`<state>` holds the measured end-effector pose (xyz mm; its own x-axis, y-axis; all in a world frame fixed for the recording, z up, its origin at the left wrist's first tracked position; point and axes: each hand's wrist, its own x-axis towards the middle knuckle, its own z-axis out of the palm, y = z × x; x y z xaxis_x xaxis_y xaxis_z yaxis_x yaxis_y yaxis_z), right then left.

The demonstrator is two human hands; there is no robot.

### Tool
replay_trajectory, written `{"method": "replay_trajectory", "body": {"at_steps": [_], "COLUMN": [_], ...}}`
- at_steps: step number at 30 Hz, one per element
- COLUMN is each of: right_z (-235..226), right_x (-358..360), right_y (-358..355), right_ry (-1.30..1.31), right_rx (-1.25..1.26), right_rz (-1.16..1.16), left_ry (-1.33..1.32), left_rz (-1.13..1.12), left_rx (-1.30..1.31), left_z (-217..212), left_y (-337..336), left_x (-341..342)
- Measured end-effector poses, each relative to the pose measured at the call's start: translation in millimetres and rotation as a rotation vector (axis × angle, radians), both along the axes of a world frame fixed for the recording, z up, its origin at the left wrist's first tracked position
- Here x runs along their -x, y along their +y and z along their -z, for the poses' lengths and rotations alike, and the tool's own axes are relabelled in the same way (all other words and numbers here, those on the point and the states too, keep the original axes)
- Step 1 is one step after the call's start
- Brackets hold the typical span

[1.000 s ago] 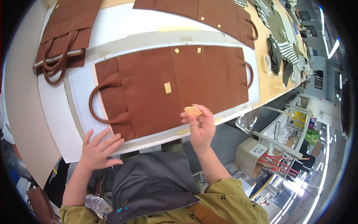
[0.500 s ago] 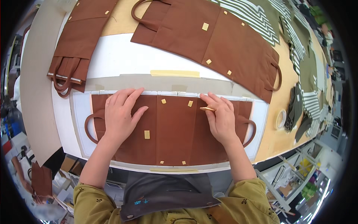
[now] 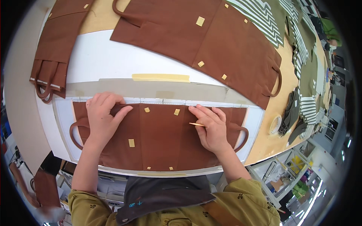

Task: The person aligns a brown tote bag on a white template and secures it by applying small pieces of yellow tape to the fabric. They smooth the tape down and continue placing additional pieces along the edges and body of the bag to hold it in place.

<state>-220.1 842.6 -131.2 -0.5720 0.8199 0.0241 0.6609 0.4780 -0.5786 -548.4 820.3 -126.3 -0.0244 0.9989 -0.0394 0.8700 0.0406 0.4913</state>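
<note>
A flat brown fabric bag piece [image 3: 158,137] with a handle loop at each end lies on a white board [image 3: 62,124] in front of me. Small yellow tape squares dot it. My left hand [image 3: 102,118] presses flat on its upper left part, fingers spread. My right hand [image 3: 211,126] rests on its upper right part and pinches a thin yellow chalk piece [image 3: 197,124] between thumb and fingers, with the other fingers laid on the cloth.
A second brown bag piece [image 3: 211,41] lies farther back, and a folded brown bag [image 3: 52,49] at the left. A strip of yellow tape [image 3: 160,77] sits on a grey board. A tape roll [image 3: 276,124] and striped and green fabrics [image 3: 305,67] crowd the right side.
A second ago my hands were near the table edge, the right holding up the chalk. Both hands have since come down flat onto the near brown piece; since half a second ago little has moved.
</note>
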Motion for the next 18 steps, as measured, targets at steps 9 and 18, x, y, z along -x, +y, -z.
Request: {"method": "replay_trajectory", "body": {"at_steps": [9, 18], "right_z": [3, 5], "right_x": [3, 1], "right_y": [-5, 3], "right_ry": [0.014, -0.016], "right_rx": [-0.043, -0.061], "right_rz": [0.017, -0.007], "left_ry": [-0.037, -0.083], "left_rz": [-0.015, -0.042], "left_rx": [-0.003, 0.0], "left_z": [3, 5], "left_y": [2, 2], "left_x": [-2, -4]}}
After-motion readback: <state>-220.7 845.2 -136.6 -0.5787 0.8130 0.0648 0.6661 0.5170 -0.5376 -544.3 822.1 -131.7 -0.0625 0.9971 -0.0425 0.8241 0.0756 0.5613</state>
